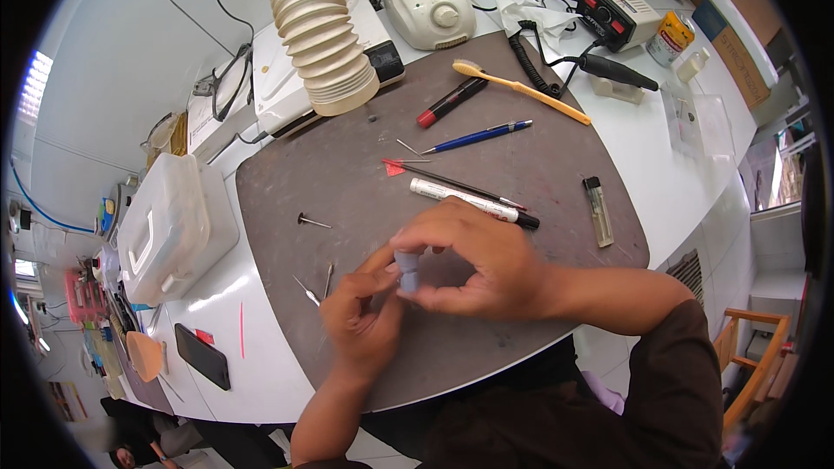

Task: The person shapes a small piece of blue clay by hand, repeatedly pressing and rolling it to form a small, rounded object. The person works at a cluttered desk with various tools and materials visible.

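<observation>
Between my two hands is a small grey-blue moulded piece [407, 271], slightly blurred. My left hand [360, 317] pinches it from the left with the fingertips. My right hand [478, 256] curls round its right side, thumb below and index finger above. A white marker with a black cap [460, 200] lies just beyond my right hand. Past that are a thin dark brush [460, 182] and a blue mechanical pencil [482, 135]. Beside my left hand lie thin metal tools [307, 290], and a small disc on a shank [313, 221] rests farther off.
A ribbed suction hose [321, 43] hangs over the grey mat [287, 174]. Farther back are a toothbrush [521, 87], a red-and-black marker [452, 102] and a black handpiece [617, 72] with a coiled cord. A clear tube [598, 213] lies right, a plastic case [178, 226] and phone [201, 356] left.
</observation>
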The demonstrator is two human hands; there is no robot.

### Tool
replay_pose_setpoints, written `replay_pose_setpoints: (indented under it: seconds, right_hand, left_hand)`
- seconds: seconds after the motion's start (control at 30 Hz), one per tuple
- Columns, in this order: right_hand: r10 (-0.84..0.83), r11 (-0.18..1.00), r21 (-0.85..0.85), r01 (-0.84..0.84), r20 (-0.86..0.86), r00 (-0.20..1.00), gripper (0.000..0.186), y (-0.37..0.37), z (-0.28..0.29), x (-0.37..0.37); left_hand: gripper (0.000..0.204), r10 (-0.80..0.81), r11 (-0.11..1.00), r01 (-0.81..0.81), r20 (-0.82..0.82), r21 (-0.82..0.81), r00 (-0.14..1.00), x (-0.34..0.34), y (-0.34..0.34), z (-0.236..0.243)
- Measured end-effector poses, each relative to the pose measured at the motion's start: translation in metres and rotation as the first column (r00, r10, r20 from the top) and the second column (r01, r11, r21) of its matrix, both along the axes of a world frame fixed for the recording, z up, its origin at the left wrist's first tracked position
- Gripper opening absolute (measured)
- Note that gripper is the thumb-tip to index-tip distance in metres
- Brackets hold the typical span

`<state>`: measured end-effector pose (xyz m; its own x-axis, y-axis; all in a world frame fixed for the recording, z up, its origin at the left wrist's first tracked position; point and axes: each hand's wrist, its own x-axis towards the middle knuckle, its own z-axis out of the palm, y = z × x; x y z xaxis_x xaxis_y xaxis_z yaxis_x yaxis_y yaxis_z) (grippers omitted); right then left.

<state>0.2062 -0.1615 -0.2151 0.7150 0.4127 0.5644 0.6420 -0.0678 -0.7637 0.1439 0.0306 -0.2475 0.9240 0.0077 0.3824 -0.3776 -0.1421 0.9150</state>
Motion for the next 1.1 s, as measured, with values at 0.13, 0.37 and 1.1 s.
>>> replay_pose_setpoints:
  seconds: [0.13,0.37,1.1]
  right_hand:
    - [-0.032,0.997,0.072,0.024,0.106,0.994,0.051,0.0050,-0.0015,-0.0006]
    - [-0.059,0.992,0.113,0.049,0.088,0.994,0.050,0.0052,-0.0011,-0.0057]
    - [-0.149,0.983,0.111,0.148,0.006,0.989,0.038,0.0067,-0.0010,-0.0056]
  left_hand:
    - [0.027,-0.011,0.960,-0.023,-0.117,-0.280,0.993,-0.0067,-0.0070,-0.0008]
    - [0.034,-0.101,0.880,-0.026,-0.241,-0.475,0.965,-0.0066,-0.0029,-0.0063]
    - [0.026,-0.166,0.813,-0.034,-0.287,-0.581,0.944,-0.0028,-0.0044,-0.0092]
